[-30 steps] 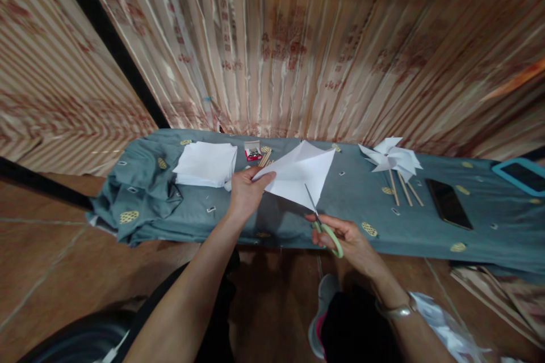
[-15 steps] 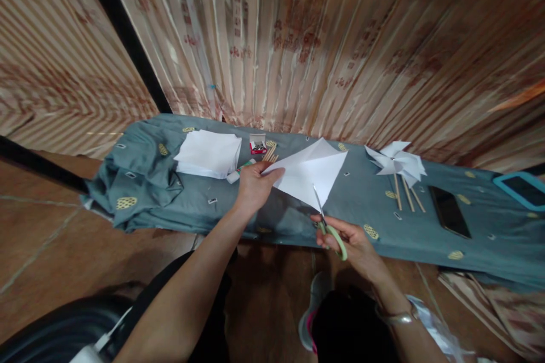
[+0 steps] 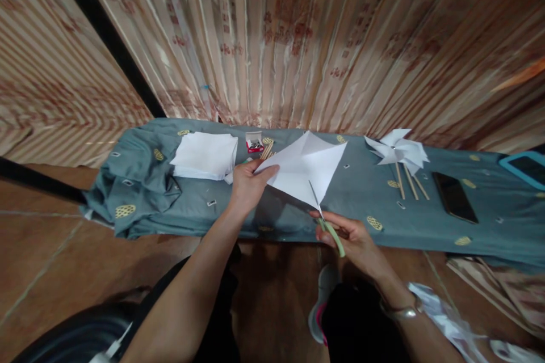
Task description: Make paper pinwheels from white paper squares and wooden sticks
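Note:
My left hand pinches the left corner of a creased white paper sheet, thumb on top, and holds it above the cloth. In my right hand are scissors with light green handles. Their blades lie at the sheet's near corner, one blade showing over the paper; the other blade is hard to make out. Just behind my left hand lie several thin wooden sticks and a small red box of metal pins or tacks, its lid up.
A stack of white paper sits left on the grey-green cloth. White paper pinwheels on sticks, a dark phone and a blue-framed device lie to the right. A pleated curtain hangs behind.
The scissor blades seem less open and sit slightly further into the sheet's near corner. Both hands keep their holds. The whole view has shifted a little.

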The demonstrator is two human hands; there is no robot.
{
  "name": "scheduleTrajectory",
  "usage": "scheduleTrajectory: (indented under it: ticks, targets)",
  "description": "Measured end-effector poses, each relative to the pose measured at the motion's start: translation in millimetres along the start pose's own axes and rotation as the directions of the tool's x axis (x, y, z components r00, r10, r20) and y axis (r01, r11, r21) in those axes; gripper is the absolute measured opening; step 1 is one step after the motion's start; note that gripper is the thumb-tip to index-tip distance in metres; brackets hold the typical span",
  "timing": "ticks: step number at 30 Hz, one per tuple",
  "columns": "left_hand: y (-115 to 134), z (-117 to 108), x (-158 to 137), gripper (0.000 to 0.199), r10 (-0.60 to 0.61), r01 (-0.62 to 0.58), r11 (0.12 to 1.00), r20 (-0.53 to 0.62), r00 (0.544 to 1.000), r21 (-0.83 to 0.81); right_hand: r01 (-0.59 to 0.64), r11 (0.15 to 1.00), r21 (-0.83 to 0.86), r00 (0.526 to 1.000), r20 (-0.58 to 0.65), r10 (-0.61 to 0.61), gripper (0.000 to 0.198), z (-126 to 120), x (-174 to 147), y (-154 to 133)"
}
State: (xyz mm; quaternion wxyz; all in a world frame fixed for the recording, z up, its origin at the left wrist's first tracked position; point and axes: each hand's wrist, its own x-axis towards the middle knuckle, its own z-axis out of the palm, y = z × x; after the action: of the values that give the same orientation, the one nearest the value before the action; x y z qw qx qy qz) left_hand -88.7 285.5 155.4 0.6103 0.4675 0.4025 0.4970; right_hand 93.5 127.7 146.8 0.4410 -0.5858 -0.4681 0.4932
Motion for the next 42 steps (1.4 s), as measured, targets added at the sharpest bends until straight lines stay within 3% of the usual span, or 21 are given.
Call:
scheduleTrajectory:
  ticks: [6,24,42]
  targets:
    - [11.1,0.7,-3.7,0.023,0.02,-0.019,0.999,-0.04,0.999,0.027,0.022,1.0,0.002,1.0,0.013,-0.022,0.053,4.9,0.1,-3.1]
    - [18.0,11.1,-6.5,0.023,0.054,-0.046,0.994,-0.081,0.995,0.096,0.049,0.997,0.058,0.999,-0.01,-0.049,0.052,1.9,-2.6,0.9]
    - [12.7,10.6,-8.5,0.024,0.014,-0.015,0.991,0.01,1.0,0.133,0.068,0.998,-0.016,0.998,-0.017,-0.069,0.046,-0.3,-2.6,4.7]
